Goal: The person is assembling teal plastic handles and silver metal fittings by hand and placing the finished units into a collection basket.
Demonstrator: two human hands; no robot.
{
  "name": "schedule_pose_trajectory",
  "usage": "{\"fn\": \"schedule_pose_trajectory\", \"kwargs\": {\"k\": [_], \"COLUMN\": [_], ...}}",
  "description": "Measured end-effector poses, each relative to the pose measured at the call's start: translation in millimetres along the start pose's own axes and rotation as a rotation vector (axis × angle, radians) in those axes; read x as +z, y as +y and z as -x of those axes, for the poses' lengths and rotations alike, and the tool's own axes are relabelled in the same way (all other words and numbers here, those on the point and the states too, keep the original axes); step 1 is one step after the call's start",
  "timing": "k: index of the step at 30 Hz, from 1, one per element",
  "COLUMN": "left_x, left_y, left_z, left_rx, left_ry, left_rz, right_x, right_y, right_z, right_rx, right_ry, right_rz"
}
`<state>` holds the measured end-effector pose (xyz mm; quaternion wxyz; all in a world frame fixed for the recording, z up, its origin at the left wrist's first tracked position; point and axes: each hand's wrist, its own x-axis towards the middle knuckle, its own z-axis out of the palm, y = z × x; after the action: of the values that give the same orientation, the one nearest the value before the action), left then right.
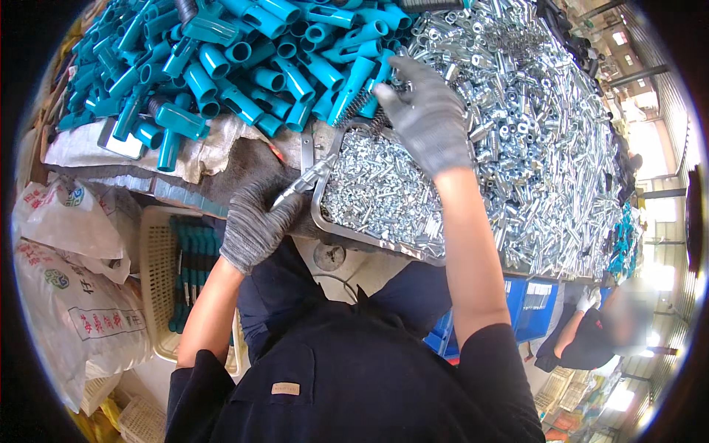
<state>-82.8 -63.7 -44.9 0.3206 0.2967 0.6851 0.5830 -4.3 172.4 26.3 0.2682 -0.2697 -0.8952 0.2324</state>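
Note:
My left hand [255, 220], in a grey knit glove, grips a slim silver metal shaft [304, 181] between thumb and fingers. The shaft slants up to the right, its tip by the left rim of a metal tray [317, 210] of small silver parts [377, 184]. My right hand [430, 118], gloved the same way, hovers over the tray's far edge with thumb and forefinger apart. Nothing shows between them. Dark coil springs [360, 109] lie just left of its thumb, beside a heap of teal tubular handles [292, 77].
Loose silver metal parts [546, 148] are heaped on the right. A phone [122, 140] lies at the table's left edge. Below are a cream basket [156, 277] of teal-and-black pieces, white woven sacks [77, 310] and blue bins [533, 306]. Another person [591, 336] works at the far right.

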Motion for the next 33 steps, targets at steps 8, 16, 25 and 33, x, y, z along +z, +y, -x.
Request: {"fn": "schedule_pose_trajectory", "kwargs": {"k": [8, 16, 25, 33], "left_x": [-8, -13, -1, -9], "left_y": [-22, -12, -9, -4], "left_z": [-3, -1, 3, 24], "left_rx": [0.036, -0.21, -0.172, -0.308], "left_ry": [0.124, 0.033, -0.021, -0.004], "left_rz": [-0.151, 0.005, 0.035, 0.097], "right_x": [50, 29, 5, 71], "right_y": [-22, -15, 6, -36], "right_z": [-53, -21, 28, 4], "right_rx": [0.135, -0.176, -0.168, -0.584], "right_ry": [-0.105, 0.082, -0.09, -0.674], "right_rz": [0.666, 0.021, -0.073, 0.522]}}
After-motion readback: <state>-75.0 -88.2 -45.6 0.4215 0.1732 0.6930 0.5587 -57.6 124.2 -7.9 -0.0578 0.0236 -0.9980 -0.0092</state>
